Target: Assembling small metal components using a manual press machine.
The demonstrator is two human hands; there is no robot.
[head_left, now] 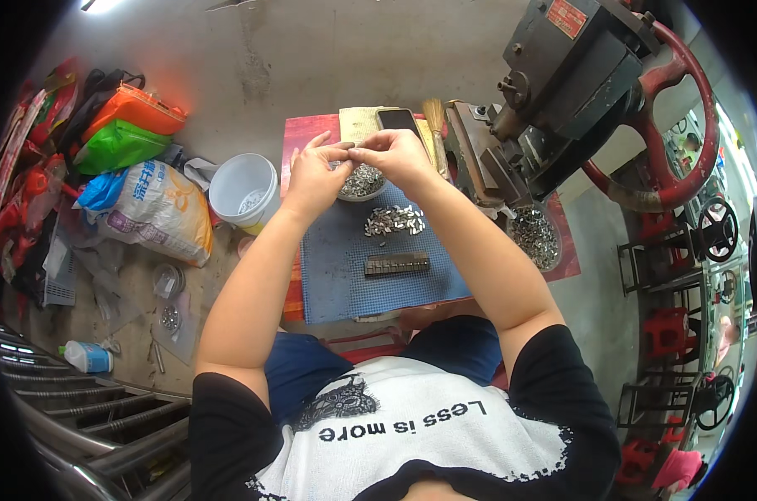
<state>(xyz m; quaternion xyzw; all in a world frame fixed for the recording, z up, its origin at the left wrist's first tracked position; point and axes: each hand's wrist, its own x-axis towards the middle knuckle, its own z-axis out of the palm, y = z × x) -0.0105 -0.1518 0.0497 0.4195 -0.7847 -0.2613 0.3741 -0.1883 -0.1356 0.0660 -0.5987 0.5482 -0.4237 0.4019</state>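
Note:
Over the far side of the blue mat (332,288), my left hand (313,179) and my right hand (399,157) meet at their fingertips. Both are closed in a pinch; whatever lies between them is too small to make out. Just beneath is a bowl of small silvery metal pieces (362,182), partly covered by my fingers. Closer to me, a loose pile of similar short metal pieces (393,220) lies on the mat. A dark slotted metal bar (397,265) rests nearer still, lying crosswise.
A press (562,92) with a red handwheel (658,125) stands at the right. Below it sits a tub of metal bits (533,238). Behind my hands are a phone (399,122) and a brush (434,121). A white bucket (243,188) and stuffed bags (149,209) stand left.

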